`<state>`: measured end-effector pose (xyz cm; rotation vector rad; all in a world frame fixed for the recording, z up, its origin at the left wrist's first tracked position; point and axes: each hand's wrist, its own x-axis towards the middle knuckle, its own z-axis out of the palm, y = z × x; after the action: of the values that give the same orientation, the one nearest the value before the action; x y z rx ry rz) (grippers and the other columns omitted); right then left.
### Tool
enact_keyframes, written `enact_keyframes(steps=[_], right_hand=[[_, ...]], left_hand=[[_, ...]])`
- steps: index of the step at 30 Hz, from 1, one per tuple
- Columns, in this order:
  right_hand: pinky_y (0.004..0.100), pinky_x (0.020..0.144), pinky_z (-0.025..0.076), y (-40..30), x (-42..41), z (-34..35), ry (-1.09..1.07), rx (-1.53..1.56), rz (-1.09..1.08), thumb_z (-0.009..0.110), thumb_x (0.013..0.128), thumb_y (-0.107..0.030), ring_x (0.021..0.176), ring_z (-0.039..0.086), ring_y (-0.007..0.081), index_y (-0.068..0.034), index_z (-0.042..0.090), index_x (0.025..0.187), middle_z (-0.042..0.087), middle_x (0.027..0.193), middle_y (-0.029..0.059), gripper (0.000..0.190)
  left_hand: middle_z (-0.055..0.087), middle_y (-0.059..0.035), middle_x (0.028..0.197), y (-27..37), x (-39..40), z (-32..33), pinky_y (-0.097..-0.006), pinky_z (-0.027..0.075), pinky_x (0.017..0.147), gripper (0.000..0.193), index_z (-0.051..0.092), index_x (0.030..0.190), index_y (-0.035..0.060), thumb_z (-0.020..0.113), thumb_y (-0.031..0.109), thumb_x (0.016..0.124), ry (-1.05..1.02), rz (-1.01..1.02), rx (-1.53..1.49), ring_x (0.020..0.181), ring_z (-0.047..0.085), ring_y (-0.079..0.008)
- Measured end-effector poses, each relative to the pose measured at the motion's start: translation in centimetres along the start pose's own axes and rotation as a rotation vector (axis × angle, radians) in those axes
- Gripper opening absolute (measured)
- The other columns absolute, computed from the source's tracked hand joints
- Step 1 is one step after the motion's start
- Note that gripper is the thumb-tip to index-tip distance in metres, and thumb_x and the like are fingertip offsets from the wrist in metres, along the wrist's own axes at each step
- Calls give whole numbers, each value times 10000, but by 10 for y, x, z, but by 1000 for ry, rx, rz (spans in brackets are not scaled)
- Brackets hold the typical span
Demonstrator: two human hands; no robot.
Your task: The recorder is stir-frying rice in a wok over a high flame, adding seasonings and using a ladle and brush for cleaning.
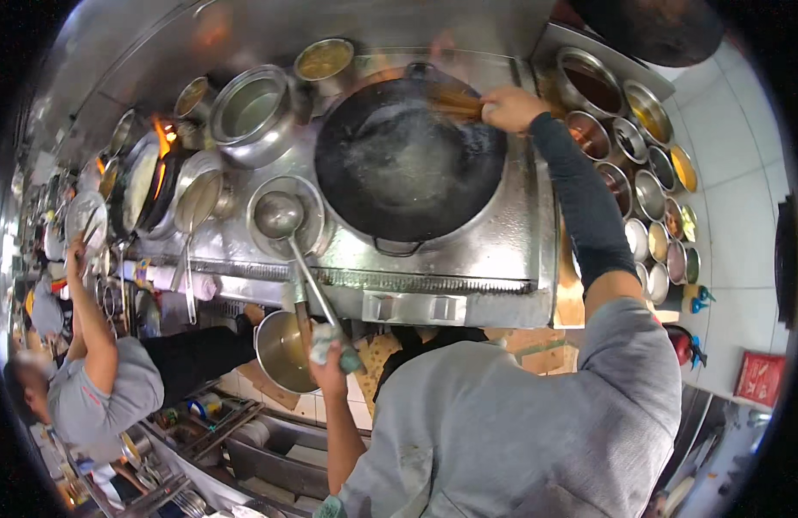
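Observation:
A large black wok (409,201) sits on the steel range, with some steaming liquid inside. Over its upper right side, my right hand (512,110) is closed on a bamboo wok brush (456,103), whose bristles look blurred. My left hand (329,369) grips a pale cloth (324,343) around the handle of a steel ladle (279,215). The ladle's bowl rests over a round steel bowl (256,243) left of the wok. Alongside the ladle's handle lies another handle of wood and metal; whether my left hand holds it too, I cannot tell.
Metal containers of sauces and seasonings (650,194) line the right side. A large steel pot (243,116) and a wire strainer (198,201) stand left of the wok. Flames rise by another pan (140,184). A co-worker (107,388) works at the far left.

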<state>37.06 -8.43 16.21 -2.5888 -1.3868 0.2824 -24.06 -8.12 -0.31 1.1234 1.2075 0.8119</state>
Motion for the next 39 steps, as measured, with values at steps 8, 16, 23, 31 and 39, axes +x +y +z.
enact_keyframes(steps=[8, 16, 23, 31, 39], right_hand=[[446, 694, 592, 258, 2, 65, -107, -449, -88, 599, 878, -246, 818, 725, 316, -19, 725, 995, 735, 944, 168, 285], [513, 884, 545, 127, -156, 203, -71, 64, 434, 533, 905, -307, 1009, 689, 425, -7, 707, 1045, 697, 1090, 273, 375], [492, 910, 537, 15, -305, 164, -238, 131, 424, 593, 877, -321, 1028, 682, 417, -36, 667, 1067, 693, 1111, 256, 351], [491, 849, 541, -3, -342, 151, 175, 292, 414, 575, 919, -270, 935, 688, 424, -57, 624, 1265, 704, 993, 269, 410], [337, 401, 485, -22, -349, 199, 92, 1124, 811, 637, 973, -309, 538, 623, 175, -76, 444, 1503, 671, 903, 113, 611]], left_hand=[[660, -86, 934, 60, 39, 105, -386, 551, 620, 526, 612, 1180, 105, 564, 583, 966, -336, -536, -352, 779, 654, -226], [642, -100, 1017, 94, 98, 185, -579, 593, 766, 616, 575, 1251, 122, 465, 664, 980, -395, -663, -43, 893, 645, -306], [607, -79, 780, 71, 120, 200, -500, 600, 685, 432, 602, 1040, 63, 601, 491, 980, -326, -708, -94, 657, 621, -254], [566, -42, 717, 43, 106, 214, -353, 484, 498, 42, 615, 819, 34, 637, 66, 834, -323, -535, -277, 615, 593, -189], [562, -98, 768, 41, 58, 185, -357, 473, 432, 520, 390, 1233, -66, 661, 50, 804, -174, -374, -271, 581, 578, -213]])
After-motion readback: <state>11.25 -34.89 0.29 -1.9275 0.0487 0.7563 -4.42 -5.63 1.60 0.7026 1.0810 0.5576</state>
